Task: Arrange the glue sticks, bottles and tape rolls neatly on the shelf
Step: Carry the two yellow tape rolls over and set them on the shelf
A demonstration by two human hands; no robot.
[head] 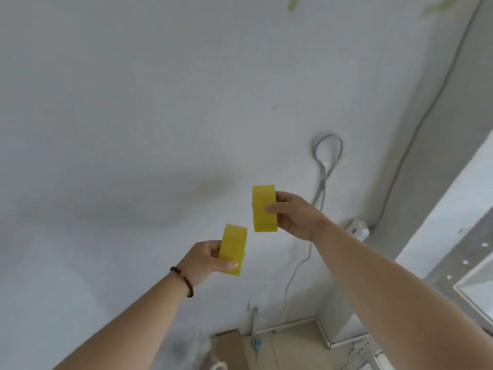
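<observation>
Both my hands are raised in front of a white wall, each holding a yellow tape roll seen edge-on. My left hand (202, 260), with a bead bracelet on its wrist, pinches the lower tape roll (232, 248) between thumb and fingers. My right hand (296, 216) grips the higher tape roll (264, 208) from its right side. The two rolls are apart, not touching. No shelf, glue sticks or bottles are in view.
A grey cable (324, 180) loops and hangs down the wall behind my right hand. A white device (356, 227) sits on the wall corner. Blue scissors (256, 345) lie on brown cardboard (232, 348) at the bottom. A window frame (474, 297) is at the right.
</observation>
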